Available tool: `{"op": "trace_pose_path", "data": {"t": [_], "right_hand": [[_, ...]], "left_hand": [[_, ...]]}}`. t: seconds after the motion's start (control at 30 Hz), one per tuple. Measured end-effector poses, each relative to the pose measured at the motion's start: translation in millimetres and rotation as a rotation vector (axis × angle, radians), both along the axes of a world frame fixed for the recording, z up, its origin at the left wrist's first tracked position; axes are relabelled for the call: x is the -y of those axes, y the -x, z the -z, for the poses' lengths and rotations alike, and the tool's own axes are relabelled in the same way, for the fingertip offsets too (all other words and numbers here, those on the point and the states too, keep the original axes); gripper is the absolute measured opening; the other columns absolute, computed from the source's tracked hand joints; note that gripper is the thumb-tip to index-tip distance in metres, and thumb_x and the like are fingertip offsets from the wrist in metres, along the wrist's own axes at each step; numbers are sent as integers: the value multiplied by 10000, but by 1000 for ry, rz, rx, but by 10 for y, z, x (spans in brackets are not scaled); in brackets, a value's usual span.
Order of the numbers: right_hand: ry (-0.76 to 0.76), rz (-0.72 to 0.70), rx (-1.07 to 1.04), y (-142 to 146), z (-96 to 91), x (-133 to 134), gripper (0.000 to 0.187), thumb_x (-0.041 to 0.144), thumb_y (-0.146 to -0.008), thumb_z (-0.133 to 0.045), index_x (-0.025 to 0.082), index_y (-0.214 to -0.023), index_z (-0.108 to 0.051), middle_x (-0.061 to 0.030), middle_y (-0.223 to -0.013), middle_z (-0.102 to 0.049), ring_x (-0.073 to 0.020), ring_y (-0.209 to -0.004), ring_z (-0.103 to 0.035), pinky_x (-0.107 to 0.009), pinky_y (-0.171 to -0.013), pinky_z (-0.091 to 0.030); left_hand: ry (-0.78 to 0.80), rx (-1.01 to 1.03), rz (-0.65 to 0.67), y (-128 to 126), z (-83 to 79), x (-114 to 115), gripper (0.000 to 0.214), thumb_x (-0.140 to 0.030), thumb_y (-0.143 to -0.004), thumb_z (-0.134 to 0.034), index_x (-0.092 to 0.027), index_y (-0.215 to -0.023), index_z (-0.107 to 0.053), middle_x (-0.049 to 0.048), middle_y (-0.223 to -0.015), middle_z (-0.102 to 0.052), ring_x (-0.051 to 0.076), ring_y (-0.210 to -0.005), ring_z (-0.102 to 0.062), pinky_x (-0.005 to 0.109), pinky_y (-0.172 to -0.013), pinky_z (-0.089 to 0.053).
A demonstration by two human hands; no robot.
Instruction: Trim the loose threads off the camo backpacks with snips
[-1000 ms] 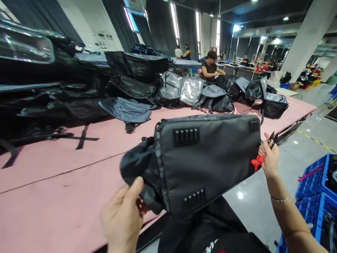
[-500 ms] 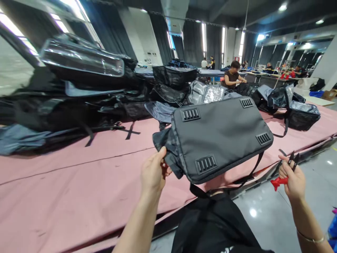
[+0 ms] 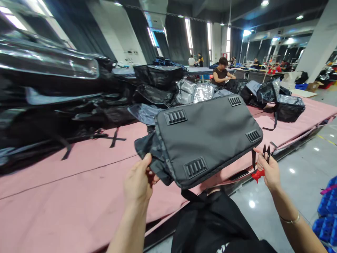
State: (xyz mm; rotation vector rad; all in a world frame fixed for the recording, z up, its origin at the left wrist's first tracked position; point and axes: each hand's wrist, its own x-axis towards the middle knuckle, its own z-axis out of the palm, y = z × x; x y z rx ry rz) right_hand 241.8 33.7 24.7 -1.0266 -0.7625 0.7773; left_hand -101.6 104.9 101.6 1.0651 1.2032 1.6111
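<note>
1. We held the grey bag point(image 3: 207, 137) up over the pink table point(image 3: 52, 196), underside towards us; our left hand point(image 3: 138, 181) pinched its left end, while our right hand point(image 3: 268, 170), just beside its right corner, gripped snips point(image 3: 264, 156).
2. Bare table lay below it; the table edge ran under the bag.
3. We counted four ribbed feet point(image 3: 195, 167) on it.

hall dim overall, daylight from tall windows point(image 3: 189, 33) at back, ceiling lamps point(image 3: 264, 2) blown out. glare on floor point(image 3: 291, 171) and plastic wrap point(image 3: 50, 66). left edge smeared by motion blur; wide-angle bending at edges; centre sharp.
</note>
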Motion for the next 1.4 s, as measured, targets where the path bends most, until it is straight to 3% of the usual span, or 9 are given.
{"op": "trace_pose_path", "data": {"t": [0.17, 0.43, 0.53, 0.63, 0.77, 0.83, 0.93, 1.13, 1.4], "right_hand": [[11, -26, 77, 88, -2, -25, 441, 389, -775, -645, 143, -1137, -592, 64, -568, -260, -55, -469, -229, -178, -411, -210], [-4, 139, 446, 295, -22, -167, 541, 378, -842, -538, 186, -1333, -420, 42, -621, -415, -98, -536, -391, -228, -523, -392], [-14, 170, 511, 322, -57, -193, 503, 376, -861, -507, 183, -1320, -433, 38, -632, -448, -104, -552, -418, -251, -577, -425], [-22, 190, 614, 426, -94, -129, 395, 363, -882, -471, 174, -1227, -512, -26, -812, -559, -129, -664, -505, -284, -658, -460], [-141, -39, 855, 750, -127, 34, 334, 296, -917, -392, 176, -1219, -470, -101, -1106, -568, -192, -955, -562, -328, -814, -475], [-201, -205, 943, 953, -147, 89, 294, 259, -921, -384, 182, -1194, -462, -93, -1061, -593, -181, -913, -590, -300, -765, -499], [-332, -286, 1046, 1223, -207, 91, 218, 230, -899, -458, 183, -1111, -484, -62, -927, -626, -158, -774, -613, -267, -684, -512], [-575, -135, 1179, 1447, -382, -28, 188, 188, -869, -543, 167, -1056, -530, -42, -781, -635, -140, -637, -587, -252, -584, -491], [-592, -151, 1259, 1473, -465, -81, 157, 186, -879, -523, 141, -1028, -547, -37, -739, -620, -141, -638, -583, -250, -566, -467]], "left_hand": [[143, 139, -85, -49, -14, 3, 374, -397, -571, -690, -168, -538, -396, -98, -363, -399, 49, -267, -360, 142, -243, -230], [137, 126, -75, -26, 93, 48, 400, -423, -610, -678, -177, -522, -375, -91, -365, -391, 43, -279, -342, 144, -255, -246], [126, 120, -80, -27, 112, 45, 388, -423, -618, -672, -178, -527, -384, -86, -365, -404, 48, -275, -350, 148, -254, -246], [124, 144, -77, -55, 79, 13, 381, -411, -618, -666, -179, -527, -378, -93, -364, -385, 45, -266, -340, 145, -251, -227], [103, 166, -90, -83, 15, -72, 390, -398, -622, -654, -184, -512, -346, -102, -358, -343, 37, -259, -317, 143, -251, -209], [93, 160, -95, -77, 1, -120, 393, -403, -626, -644, -187, -506, -339, -102, -352, -336, 38, -256, -313, 145, -249, -202], [81, 141, -108, -51, -4, -178, 378, -403, -633, -630, -190, -505, -344, -101, -347, -335, 44, -253, -317, 152, -247, -206], [81, 134, -104, -17, -28, -225, 370, -408, -632, -620, -191, -501, -351, -95, -351, -349, 44, -247, -309, 160, -244, -206], [75, 131, -114, 11, -17, -242, 354, -404, -633, -614, -192, -503, -363, -100, -344, -328, 47, -250, -313, 163, -249, -222]]}}
